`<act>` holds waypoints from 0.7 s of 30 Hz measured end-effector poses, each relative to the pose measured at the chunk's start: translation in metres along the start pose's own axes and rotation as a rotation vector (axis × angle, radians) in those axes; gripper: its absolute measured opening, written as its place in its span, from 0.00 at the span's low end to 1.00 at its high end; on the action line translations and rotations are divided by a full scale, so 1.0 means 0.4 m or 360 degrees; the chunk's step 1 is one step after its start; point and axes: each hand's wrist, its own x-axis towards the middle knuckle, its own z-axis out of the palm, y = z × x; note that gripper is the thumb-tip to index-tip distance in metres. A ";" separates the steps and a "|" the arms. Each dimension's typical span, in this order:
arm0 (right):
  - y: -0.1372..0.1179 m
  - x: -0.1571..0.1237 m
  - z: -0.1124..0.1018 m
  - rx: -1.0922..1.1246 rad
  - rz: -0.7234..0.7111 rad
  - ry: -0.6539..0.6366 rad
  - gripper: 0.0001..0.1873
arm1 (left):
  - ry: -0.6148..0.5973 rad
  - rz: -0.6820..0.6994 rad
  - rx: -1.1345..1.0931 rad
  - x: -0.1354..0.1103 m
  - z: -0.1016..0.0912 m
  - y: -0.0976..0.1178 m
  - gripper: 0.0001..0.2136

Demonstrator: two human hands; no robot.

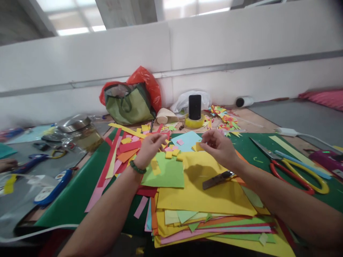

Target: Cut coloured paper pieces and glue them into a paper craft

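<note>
My left hand, with a green bead bracelet on the wrist, hovers over a pile of coloured paper scraps. Its fingers are curled and pinch a small red paper piece. My right hand is a little to the right, its fingertips pinched together just above small yellow paper bits; what they hold is too small to make out. Under both hands lie a green sheet and a large yellow sheet on top of a stack of coloured paper. A craft knife rests on the yellow sheet by my right wrist.
A green cutting mat covers the table. Red-and-yellow scissors lie on the right. A phone stands in a yellow tape roll at the back, beside a green bag and a glass jar. Another person's hand shows at the far left.
</note>
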 end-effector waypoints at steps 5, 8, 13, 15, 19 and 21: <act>0.041 0.007 -0.006 -0.0390 -0.0265 0.0051 0.09 | 0.0467 -0.0022 0.0701 0.075 -0.111 -0.061 0.06; 0.067 0.010 0.004 -0.0600 -0.0388 -0.0011 0.07 | 0.0341 -0.0205 0.1388 0.084 -0.126 -0.090 0.08; 0.083 0.009 0.029 -0.0851 -0.0307 -0.0326 0.13 | 0.0069 -0.0383 0.1719 0.090 -0.125 -0.123 0.13; 0.080 0.005 0.034 -0.0980 -0.0276 -0.0486 0.17 | 0.0086 -0.0391 0.1716 0.097 -0.129 -0.132 0.11; 0.079 0.001 0.030 -0.1040 -0.0448 -0.0497 0.16 | 0.0151 -0.0440 0.1716 0.106 -0.138 -0.142 0.09; 0.080 0.001 0.025 -0.0998 -0.0553 -0.0429 0.15 | 0.0159 -0.0468 0.1697 0.107 -0.139 -0.139 0.08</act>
